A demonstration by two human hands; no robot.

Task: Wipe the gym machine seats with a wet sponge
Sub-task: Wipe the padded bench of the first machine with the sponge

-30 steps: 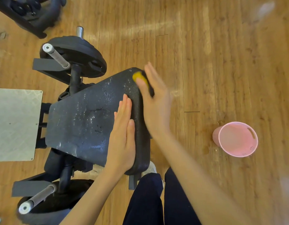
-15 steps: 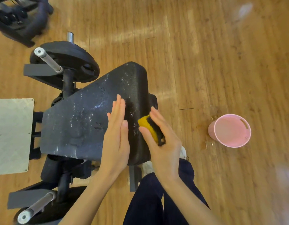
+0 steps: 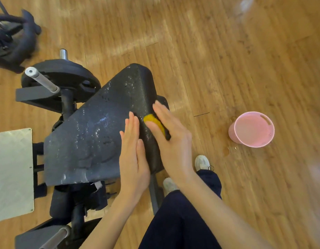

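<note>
The black padded seat (image 3: 87, 133) of the gym machine lies tilted below me, its top speckled with water drops. My left hand (image 3: 133, 159) rests flat on the seat's top near the right edge, fingers straight. My right hand (image 3: 173, 141) pinches a yellow sponge (image 3: 153, 120) with a dark scouring side between thumb and fingers. It presses the sponge against the seat's right side edge, about halfway along. Most of the sponge is hidden under the fingers.
A pink bucket (image 3: 232, 133) stands on the wooden floor to the right, with small wet spots beside it. Black weight plates (image 3: 65, 76) on silver bars (image 3: 42, 79) flank the seat at left. A grey metal footplate (image 3: 11, 173) is at far left. My white shoes (image 3: 202, 161) stand by the seat.
My right hand drew the sponge from the seat's far corner down its right edge to the near end, then back up to the middle. My left hand stayed flat on the seat.
</note>
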